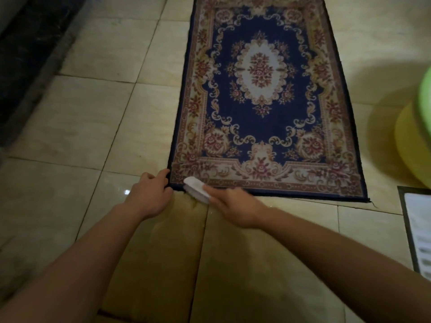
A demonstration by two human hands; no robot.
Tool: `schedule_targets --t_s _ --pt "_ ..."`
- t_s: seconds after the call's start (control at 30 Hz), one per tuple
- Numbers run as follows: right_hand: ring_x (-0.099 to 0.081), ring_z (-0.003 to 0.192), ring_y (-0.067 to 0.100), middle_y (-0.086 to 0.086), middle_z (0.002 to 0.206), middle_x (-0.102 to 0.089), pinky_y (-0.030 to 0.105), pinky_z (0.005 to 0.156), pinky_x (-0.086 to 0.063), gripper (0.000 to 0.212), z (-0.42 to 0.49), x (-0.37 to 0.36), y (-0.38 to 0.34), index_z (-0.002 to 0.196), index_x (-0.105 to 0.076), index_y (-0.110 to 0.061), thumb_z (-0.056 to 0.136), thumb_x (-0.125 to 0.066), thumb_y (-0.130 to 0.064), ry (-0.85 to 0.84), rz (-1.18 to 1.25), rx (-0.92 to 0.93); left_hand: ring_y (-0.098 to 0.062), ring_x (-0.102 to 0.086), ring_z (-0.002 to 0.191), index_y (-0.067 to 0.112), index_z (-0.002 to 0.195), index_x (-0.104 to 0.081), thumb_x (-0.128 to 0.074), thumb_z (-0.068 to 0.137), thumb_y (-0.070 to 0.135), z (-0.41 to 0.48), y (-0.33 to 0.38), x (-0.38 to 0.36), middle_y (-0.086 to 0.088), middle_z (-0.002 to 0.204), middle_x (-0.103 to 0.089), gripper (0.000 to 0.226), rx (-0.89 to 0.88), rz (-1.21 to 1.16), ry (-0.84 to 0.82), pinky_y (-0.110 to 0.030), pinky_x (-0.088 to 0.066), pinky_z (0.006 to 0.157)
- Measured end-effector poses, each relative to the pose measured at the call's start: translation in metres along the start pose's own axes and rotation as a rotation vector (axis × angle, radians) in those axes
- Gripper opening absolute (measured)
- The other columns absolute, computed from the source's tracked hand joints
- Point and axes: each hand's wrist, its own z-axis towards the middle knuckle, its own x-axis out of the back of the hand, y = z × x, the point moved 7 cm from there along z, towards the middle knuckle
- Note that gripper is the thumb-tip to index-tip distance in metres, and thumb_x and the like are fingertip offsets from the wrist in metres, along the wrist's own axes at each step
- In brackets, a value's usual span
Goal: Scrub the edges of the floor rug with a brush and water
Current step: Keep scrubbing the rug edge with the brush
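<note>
A dark blue floor rug (261,108) with a floral cream and red border lies flat on the tiled floor, stretching away from me. My left hand (149,197) grips the rug's near left corner, fingers curled over its edge. My right hand (233,207) holds a white scrubbing brush (196,188) by its back end. The brush lies on the near edge of the rug, close to that same corner, and looks blurred. The tiles just below the brush look wet and yellowish.
Beige floor tiles (93,127) surround the rug. A dark stone ledge (25,57) runs along the left. A yellow and green basin (417,136) stands at the right edge. A dark-framed mat or sheet (417,229) lies at the near right.
</note>
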Motion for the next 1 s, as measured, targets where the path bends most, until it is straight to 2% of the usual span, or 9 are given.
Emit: schedule_targets --t_s 0.13,0.23,0.3,0.43,0.6,0.67,0.8,0.93,1.0 --pt "-0.063 0.074 0.025 0.013 0.091 -0.063 0.046 0.067 -0.056 0.046 0.02 0.073 0.048 0.149 -0.026 -0.024 0.104 -0.028 -0.034 0.389 0.084 -0.257 -0.029 -0.032 0.132 0.023 0.148 -0.025 -0.039 0.097 0.026 0.0 -0.002 0.001 -0.016 0.132 -0.048 0.053 -0.015 -0.043 0.016 -0.041 -0.039 0.101" --pt "-0.062 0.079 0.025 0.017 0.107 -0.062 0.04 0.066 -0.055 0.05 0.018 0.019 0.02 0.15 -0.013 -0.025 0.103 -0.032 -0.026 0.191 -0.092 -0.189 -0.029 -0.035 0.13 0.026 0.146 -0.027 -0.039 0.095 0.027 0.003 -0.008 0.0 -0.018 0.132 -0.047 0.052 0.012 -0.064 0.007 -0.041 -0.04 0.099" --pt "-0.06 0.087 0.022 0.012 0.111 -0.061 0.035 0.073 -0.051 0.048 0.009 -0.021 -0.011 0.151 -0.017 -0.029 0.104 -0.029 -0.033 -0.002 0.011 -0.051 -0.029 -0.034 0.13 0.024 0.146 -0.027 -0.039 0.095 0.025 0.003 -0.008 0.0 -0.017 0.132 -0.05 0.053 0.016 -0.055 -0.007 -0.041 -0.04 0.098" --pt "-0.05 0.067 0.005 0.003 0.096 -0.059 0.016 0.055 -0.039 0.046 0.008 0.015 0.006 0.149 -0.03 -0.03 0.104 -0.032 -0.036 0.168 0.176 -0.065 -0.031 -0.039 0.126 0.021 0.146 -0.028 -0.043 0.094 0.026 0.001 0.0 0.002 -0.017 0.13 -0.049 0.054 0.039 -0.031 0.029 -0.04 -0.041 0.095" --pt "-0.054 0.115 0.026 0.01 0.132 -0.056 0.039 0.093 -0.047 0.046 -0.04 0.052 0.06 0.149 -0.029 -0.031 0.103 -0.032 -0.038 0.358 0.242 -0.212 -0.033 -0.053 0.104 0.009 0.131 -0.039 -0.049 0.091 0.041 -0.002 0.032 -0.005 -0.018 0.113 -0.058 0.052 0.076 0.033 0.065 -0.035 -0.045 0.076" --pt "-0.057 0.108 0.026 0.01 0.127 -0.058 0.046 0.09 -0.05 0.047 -0.062 0.064 0.087 0.149 -0.028 -0.034 0.102 -0.032 -0.041 0.44 0.29 -0.268 -0.033 -0.057 0.1 0.004 0.128 -0.038 -0.047 0.091 0.047 -0.003 0.042 -0.012 -0.018 0.111 -0.06 0.058 0.115 0.065 0.08 -0.034 -0.045 0.072" --pt "-0.061 0.074 0.018 0.008 0.094 -0.063 0.036 0.06 -0.055 0.048 -0.098 0.096 0.149 0.15 -0.026 -0.029 0.103 -0.029 -0.039 0.717 0.278 -0.504 -0.034 -0.054 0.108 -0.003 0.139 -0.025 -0.046 0.088 0.059 -0.004 0.053 -0.019 -0.02 0.119 -0.056 0.082 0.18 0.151 0.117 -0.035 -0.046 0.077" --pt "-0.065 0.071 0.023 0.013 0.091 -0.066 0.036 0.063 -0.057 0.054 -0.085 0.027 0.107 0.153 -0.008 -0.029 0.104 -0.029 -0.033 0.351 -0.007 -0.344 -0.034 -0.053 0.111 -0.002 0.14 -0.022 -0.049 0.087 0.061 -0.005 0.054 -0.02 -0.021 0.123 -0.054 0.087 0.191 0.159 0.141 -0.037 -0.047 0.081" --pt "-0.065 0.079 0.022 0.012 0.096 -0.068 0.031 0.069 -0.052 0.051 -0.079 0.007 0.084 0.152 -0.013 -0.035 0.103 -0.028 -0.039 0.193 0.03 -0.218 -0.034 -0.053 0.112 -0.002 0.143 -0.018 -0.049 0.086 0.063 -0.004 0.052 -0.021 -0.021 0.125 -0.053 0.092 0.201 0.163 0.137 -0.038 -0.048 0.083"
